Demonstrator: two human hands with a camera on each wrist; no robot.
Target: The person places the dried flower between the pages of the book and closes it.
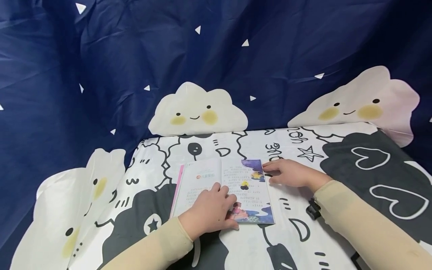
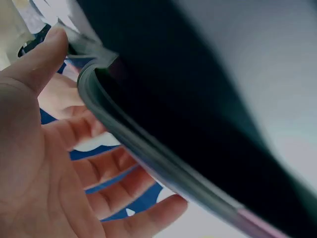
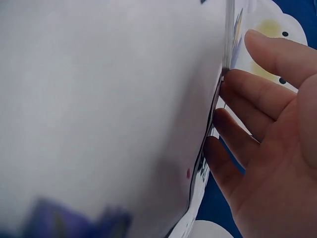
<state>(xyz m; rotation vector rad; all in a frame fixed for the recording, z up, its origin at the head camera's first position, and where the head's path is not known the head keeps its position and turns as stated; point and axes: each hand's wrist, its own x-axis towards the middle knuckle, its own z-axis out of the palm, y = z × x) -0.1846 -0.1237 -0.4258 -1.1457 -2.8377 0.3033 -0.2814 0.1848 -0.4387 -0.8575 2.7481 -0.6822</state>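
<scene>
An open book (image 1: 202, 187) with printed text and coloured pictures lies on the patterned cloth. My left hand (image 1: 214, 208) rests over its lower middle, fingers spread on the pages and thumb by the bottom edge. In the left wrist view, the fingers of that left hand (image 2: 64, 173) are loosely extended along the curved edge of the book (image 2: 148, 148). At the book's upper right edge is my right hand (image 1: 290, 173), palm down. The right wrist view shows this right hand (image 3: 267, 144) with fingertips against the book's side edge (image 3: 229, 34) and thumb apart.
Black-and-white patterned cloth (image 1: 135, 210) spreads under the book. White cloud shapes with smiling faces stand around it: one behind (image 1: 197, 112), one at the right (image 1: 364, 101), one at the left (image 1: 67, 202). A dark blue curtain (image 1: 118, 56) with white triangles hangs at the back.
</scene>
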